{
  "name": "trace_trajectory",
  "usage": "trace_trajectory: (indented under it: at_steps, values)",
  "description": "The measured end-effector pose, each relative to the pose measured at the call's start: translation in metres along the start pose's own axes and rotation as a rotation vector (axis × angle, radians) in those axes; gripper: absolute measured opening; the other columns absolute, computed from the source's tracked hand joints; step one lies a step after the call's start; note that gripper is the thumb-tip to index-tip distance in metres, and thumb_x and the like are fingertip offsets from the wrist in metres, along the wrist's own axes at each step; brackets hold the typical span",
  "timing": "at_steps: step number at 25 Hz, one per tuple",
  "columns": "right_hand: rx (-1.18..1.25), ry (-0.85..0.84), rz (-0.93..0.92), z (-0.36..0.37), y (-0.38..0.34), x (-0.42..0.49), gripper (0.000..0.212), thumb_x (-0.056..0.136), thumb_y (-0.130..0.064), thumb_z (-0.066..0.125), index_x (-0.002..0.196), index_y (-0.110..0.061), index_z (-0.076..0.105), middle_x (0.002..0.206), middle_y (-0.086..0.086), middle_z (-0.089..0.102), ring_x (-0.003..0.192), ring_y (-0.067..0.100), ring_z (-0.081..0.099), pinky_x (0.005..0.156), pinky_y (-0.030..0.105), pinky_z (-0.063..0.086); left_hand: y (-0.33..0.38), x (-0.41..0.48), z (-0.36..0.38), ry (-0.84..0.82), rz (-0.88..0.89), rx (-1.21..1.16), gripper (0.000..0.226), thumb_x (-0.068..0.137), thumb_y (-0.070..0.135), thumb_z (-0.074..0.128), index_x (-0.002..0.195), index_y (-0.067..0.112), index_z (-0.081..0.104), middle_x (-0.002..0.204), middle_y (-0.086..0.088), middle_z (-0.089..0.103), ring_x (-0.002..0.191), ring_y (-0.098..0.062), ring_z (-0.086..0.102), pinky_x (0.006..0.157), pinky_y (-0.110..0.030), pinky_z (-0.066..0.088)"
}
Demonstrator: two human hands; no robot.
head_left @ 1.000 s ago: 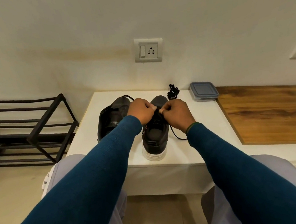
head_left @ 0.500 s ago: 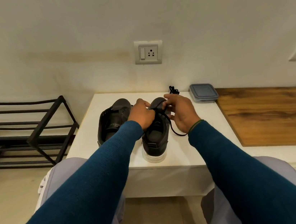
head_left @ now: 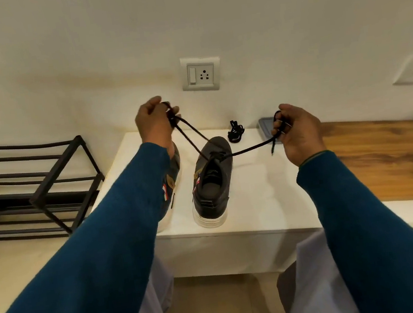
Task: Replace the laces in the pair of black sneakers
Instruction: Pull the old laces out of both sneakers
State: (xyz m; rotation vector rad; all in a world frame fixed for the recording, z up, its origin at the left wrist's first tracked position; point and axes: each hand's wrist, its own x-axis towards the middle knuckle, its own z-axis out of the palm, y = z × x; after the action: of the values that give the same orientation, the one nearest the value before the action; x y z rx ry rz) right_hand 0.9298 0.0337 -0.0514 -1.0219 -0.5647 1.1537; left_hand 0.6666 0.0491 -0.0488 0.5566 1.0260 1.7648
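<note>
Two black sneakers sit on the white tabletop mid-frame, toes twd the wall. Ctr sneaker is upright and in full view. The other sneaker, just left of it, is mostly hidden behind the left sleeve.

A black lace goes thru the front eyelets of the ctr sneaker. Both its ends rise out to either side, pulled taut in a wide V.

Left grip is upper-middle of frame, up-left of the ctr sneaker's toe. Its fingers are curled round one lace end, w/ a bit of lace looped over them. Right grip is right of the sneaker and lower in frame than the left. It's clenched on the other lace end, a short tail hanging below the fingers. Neither grip touches the sneaker; only the lace joins them.

A bundled spare lace lies on the tabletop past the toe, near the wall. A grey lidded box sits just right of it, partly behind the right grip. Wood surface at frame right, black metal rack at frame left, wall socket above and betw. the grips.
</note>
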Motion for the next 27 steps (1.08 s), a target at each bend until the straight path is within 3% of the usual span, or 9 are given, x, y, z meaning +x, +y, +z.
trace_trajectory:
  at_steps: [2, 4, 8, 10, 12, 14, 16, 22, 27]
  values:
    - [-0.180, -0.032, 0.010, 0.001, 0.010, 0.001, 0.016, 0.092, 0.000, 0.051, 0.102, -0.004, 0.064, 0.070, 0.006, 0.059, 0.056, 0.018, 0.055, 0.055, 0.028, 0.049, -0.001, 0.011, -0.016, 0.078, 0.042, 0.246, 0.026, 0.092, -0.007, 0.048, 0.102, 0.013, 0.062, 0.108, -0.015, 0.066, 0.087, -0.025, 0.072, 0.083, -0.037, 0.061]
    - [-0.480, -0.115, 0.027, 0.002, 0.022, -0.002, 0.014, 0.092, -0.002, 0.054, 0.098, -0.006, 0.066, 0.079, 0.010, 0.064, 0.067, 0.023, 0.059, 0.060, 0.030, 0.050, -0.016, 0.012, -0.027, -0.053, -0.004, 0.797, 0.029, 0.088, -0.005, 0.050, 0.108, 0.008, 0.068, 0.115, -0.018, 0.068, 0.100, -0.032, 0.070, 0.091, -0.044, 0.058]
    - [-1.514, -0.334, -0.150, 0.006, 0.052, -0.010, 0.029, 0.094, -0.026, 0.062, 0.113, -0.005, 0.068, 0.116, 0.013, 0.068, 0.102, 0.026, 0.063, 0.089, 0.035, 0.051, -0.029, -0.008, -0.017, -0.220, 0.041, 1.401, 0.051, 0.089, 0.004, 0.052, 0.140, 0.006, 0.046, 0.139, -0.015, 0.051, 0.121, -0.035, 0.054, 0.100, -0.046, 0.049]
    - [-1.476, -0.393, -0.267, 0.018, 0.060, -0.022, 0.038, 0.093, -0.035, 0.063, 0.124, -0.012, 0.064, 0.129, 0.006, 0.061, 0.117, 0.023, 0.058, 0.095, 0.029, 0.044, -0.026, -0.016, -0.013, -0.275, 0.221, 1.577, 0.061, 0.086, 0.005, 0.053, 0.145, 0.007, 0.037, 0.142, -0.016, 0.044, 0.128, -0.037, 0.044, 0.103, -0.048, 0.045]
    - [-1.323, -0.479, -0.277, 0.033, 0.068, -0.035, 0.039, 0.091, -0.036, 0.065, 0.122, -0.013, 0.066, 0.122, 0.000, 0.063, 0.111, 0.017, 0.058, 0.089, 0.026, 0.042, -0.025, -0.021, -0.014, -0.381, 0.330, 1.569, 0.058, 0.087, 0.009, 0.054, 0.143, 0.012, 0.045, 0.139, -0.011, 0.049, 0.129, -0.031, 0.045, 0.103, -0.042, 0.045]
    - [-1.434, -0.554, -0.332, 0.041, 0.081, -0.041, 0.028, 0.090, -0.031, 0.065, 0.111, -0.014, 0.070, 0.111, 0.002, 0.065, 0.098, 0.019, 0.061, 0.083, 0.032, 0.051, -0.028, -0.032, -0.013, -0.545, 0.214, 1.448, 0.039, 0.090, 0.016, 0.059, 0.129, 0.012, 0.063, 0.126, -0.006, 0.063, 0.117, -0.024, 0.059, 0.095, -0.035, 0.050]
    - [-1.557, -0.542, -0.432, 0.042, 0.089, -0.044, 0.023, 0.090, -0.024, 0.060, 0.107, -0.013, 0.070, 0.109, 0.008, 0.063, 0.093, 0.024, 0.061, 0.082, 0.037, 0.053, -0.038, -0.038, -0.014, -0.641, 0.151, 1.509, 0.027, 0.091, 0.017, 0.062, 0.115, 0.010, 0.072, 0.112, -0.008, 0.071, 0.103, -0.024, 0.067, 0.089, -0.034, 0.056]
    - [-1.334, -0.348, -0.349, 0.040, 0.091, -0.045, 0.034, 0.089, -0.008, 0.054, 0.117, -0.018, 0.070, 0.115, 0.005, 0.069, 0.102, 0.022, 0.063, 0.090, 0.039, 0.055, -0.044, -0.030, -0.023, -0.550, -0.066, 1.289, 0.016, 0.090, 0.010, 0.064, 0.101, 0.011, 0.076, 0.084, -0.006, 0.074, 0.070, -0.024, 0.073, 0.073, -0.037, 0.063]
    - [-1.694, -0.481, -0.601, 0.040, 0.098, -0.045, 0.018, 0.094, -0.020, 0.059, 0.112, -0.018, 0.065, 0.108, 0.006, 0.064, 0.093, 0.026, 0.061, 0.077, 0.037, 0.052, -0.045, -0.033, -0.024, -0.599, -0.093, 1.252, 0.021, 0.092, 0.008, 0.063, 0.109, 0.014, 0.074, 0.088, -0.003, 0.073, 0.071, -0.025, 0.073, 0.070, -0.031, 0.063]
